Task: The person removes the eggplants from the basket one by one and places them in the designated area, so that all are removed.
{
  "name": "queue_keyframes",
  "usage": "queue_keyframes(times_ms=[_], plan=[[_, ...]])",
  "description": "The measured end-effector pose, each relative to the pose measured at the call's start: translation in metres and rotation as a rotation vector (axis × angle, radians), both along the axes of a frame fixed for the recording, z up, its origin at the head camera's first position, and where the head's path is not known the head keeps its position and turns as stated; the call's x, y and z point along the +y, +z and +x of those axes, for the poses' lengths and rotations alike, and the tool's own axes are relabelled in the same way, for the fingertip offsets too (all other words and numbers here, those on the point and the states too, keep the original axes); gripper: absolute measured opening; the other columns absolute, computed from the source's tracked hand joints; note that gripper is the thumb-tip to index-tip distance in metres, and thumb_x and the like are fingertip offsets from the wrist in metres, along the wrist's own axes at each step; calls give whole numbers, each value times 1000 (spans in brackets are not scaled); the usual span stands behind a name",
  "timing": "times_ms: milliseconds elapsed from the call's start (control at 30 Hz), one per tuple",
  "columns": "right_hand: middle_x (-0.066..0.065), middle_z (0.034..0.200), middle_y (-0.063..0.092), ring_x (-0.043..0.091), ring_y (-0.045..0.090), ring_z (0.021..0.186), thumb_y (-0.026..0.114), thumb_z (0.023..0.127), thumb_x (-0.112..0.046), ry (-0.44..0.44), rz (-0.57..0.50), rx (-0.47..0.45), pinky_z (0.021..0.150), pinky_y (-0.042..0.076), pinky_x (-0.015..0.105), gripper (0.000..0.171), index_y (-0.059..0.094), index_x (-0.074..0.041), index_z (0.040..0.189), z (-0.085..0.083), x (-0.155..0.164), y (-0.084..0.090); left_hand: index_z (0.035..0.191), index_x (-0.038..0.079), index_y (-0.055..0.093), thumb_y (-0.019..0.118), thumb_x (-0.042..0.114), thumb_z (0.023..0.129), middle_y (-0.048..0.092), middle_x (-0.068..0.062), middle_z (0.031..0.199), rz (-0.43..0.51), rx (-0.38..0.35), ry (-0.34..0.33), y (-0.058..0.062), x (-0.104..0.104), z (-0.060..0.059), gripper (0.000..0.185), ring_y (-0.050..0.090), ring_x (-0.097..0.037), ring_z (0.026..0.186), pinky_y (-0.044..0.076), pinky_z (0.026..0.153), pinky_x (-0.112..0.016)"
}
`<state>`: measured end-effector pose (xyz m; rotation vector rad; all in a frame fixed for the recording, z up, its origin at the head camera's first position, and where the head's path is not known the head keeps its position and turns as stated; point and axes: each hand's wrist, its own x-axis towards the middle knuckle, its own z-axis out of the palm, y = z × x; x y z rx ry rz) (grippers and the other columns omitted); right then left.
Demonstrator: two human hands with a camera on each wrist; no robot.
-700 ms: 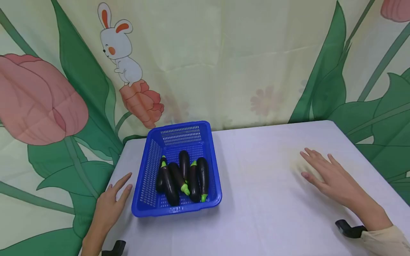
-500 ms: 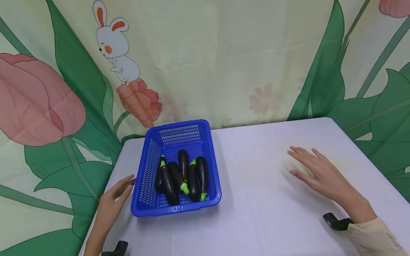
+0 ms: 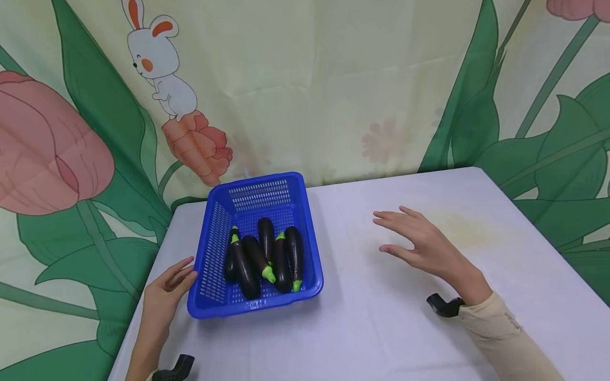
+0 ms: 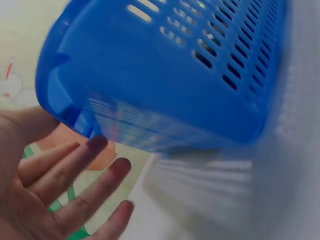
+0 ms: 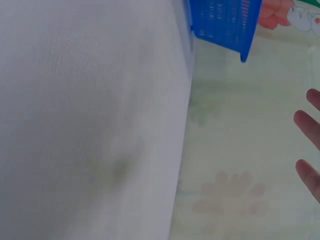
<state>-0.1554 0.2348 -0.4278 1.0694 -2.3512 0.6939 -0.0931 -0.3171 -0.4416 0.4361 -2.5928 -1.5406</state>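
A blue plastic basket with slotted walls stands on the white-covered table, holding several dark eggplants with green stem ends. My left hand is beside its left rim, fingertips right at the edge. In the left wrist view, the left hand has its fingers spread and fairly straight by the basket's lip. My right hand hovers over the table to the right of the basket, apart from it, with fingers extended and nothing held. Only a few right fingertips show in the right wrist view.
White cloth covers the table, whose back edge meets a hanging curtain printed with tulips, leaves and a rabbit. A black device is worn at the right wrist, and another black device at the left.
My right hand has moved left across the table toward the basket. The left hand has come to the basket's left rim. The whole head view has shifted slightly.
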Motion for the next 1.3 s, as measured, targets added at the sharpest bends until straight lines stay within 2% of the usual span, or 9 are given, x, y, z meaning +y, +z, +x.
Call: queue_keyframes(times_ms=[100,233,333,433,467,700,900,1100,1300], plan=[[10,141,68,25,62,133,68,100,-46,42,-25,29,127,33,44,55,64,-11,142,-4,-14,-1,151,18,56,69,46,99,64,35,103,48,-58,19,1,0,-2,60,62,15,100,52,83,-6],[10,138,70,27,65,128,62,103,-50,105,-48,87,127,34,42,54,66,-9,139,-9,-33,-2,153,16,52,71,45,98,65,29,102,170,-127,25,1,-3,-5,65,64,8,98,57,81,-13],[7,139,70,27,65,129,64,102,-48,134,-39,88,125,37,44,53,67,-10,138,-11,-48,-2,155,16,48,72,43,98,66,25,102,250,-169,20,0,-7,-7,67,65,4,99,57,82,-16],[6,140,69,25,64,132,70,100,-44,146,-22,69,122,40,51,51,67,-11,138,-13,-60,3,155,18,46,71,43,98,68,24,102,282,-186,1,1,-10,-8,67,65,2,100,56,83,-18],[6,140,69,25,64,132,72,99,-43,151,-18,64,120,41,53,51,67,-12,138,-14,-64,4,155,18,46,71,43,99,68,24,101,292,-186,-6,2,-10,-8,66,66,1,100,56,83,-19],[6,141,69,24,63,134,76,96,-40,201,-24,39,123,39,50,53,66,-13,140,-16,-81,12,146,23,53,68,30,103,73,21,101,413,-155,-42,2,-11,-7,46,72,-2,94,61,79,-25],[7,140,69,25,63,134,78,94,-36,253,-33,28,120,42,54,52,66,-12,139,-18,-95,14,142,26,53,65,26,105,74,18,105,499,-167,-74,1,-10,-7,39,73,-5,96,62,81,-25],[5,140,69,22,63,134,81,92,-34,318,-12,43,120,44,50,52,67,-12,137,-23,-114,19,141,27,52,63,25,106,75,19,105,504,-157,-84,2,-12,-8,37,74,-5,95,62,81,-25],[5,144,67,20,61,136,78,94,-36,378,75,52,119,46,48,52,66,-13,139,-25,-128,26,139,29,53,61,23,107,76,17,106,541,-150,-96,0,-11,-10,34,74,-6,96,63,82,-25]])
